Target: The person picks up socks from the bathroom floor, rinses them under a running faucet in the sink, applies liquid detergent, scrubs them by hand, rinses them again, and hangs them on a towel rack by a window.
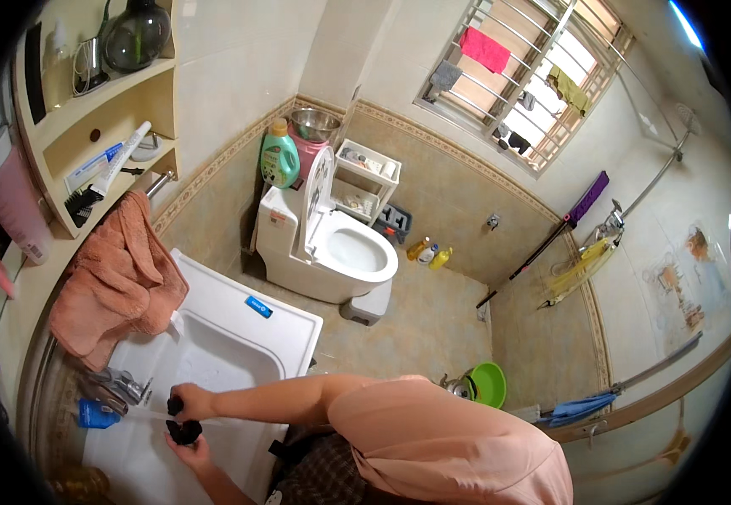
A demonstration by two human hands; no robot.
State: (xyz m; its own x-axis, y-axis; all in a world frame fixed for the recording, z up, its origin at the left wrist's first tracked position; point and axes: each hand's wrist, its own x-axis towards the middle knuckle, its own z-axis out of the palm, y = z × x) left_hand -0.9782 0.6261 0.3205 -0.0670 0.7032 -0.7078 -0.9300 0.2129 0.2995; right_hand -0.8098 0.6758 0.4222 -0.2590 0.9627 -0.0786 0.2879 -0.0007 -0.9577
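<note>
Both my hands are over the white washbasin [298, 324], close to the metal faucet [117, 389]. My right hand [197, 402], the upper one in the picture, grips a small dark piece [175, 406] in its fingers. Just below it, my left hand [193, 454] holds a black, uneven-edged piece [184, 433] on its fingers. The two pieces are close together; their exact kind is too small to make out. A pale streak of water [153, 413] runs from the faucet toward the hands.
A blue packet [258, 306] lies on the basin rim, and another blue pack [98, 414] is beside the faucet. An orange towel [117, 286] hangs over the basin's far left edge. Shelves [87, 181] with toiletries rise at the left. A toilet [332, 252] stands beyond the basin.
</note>
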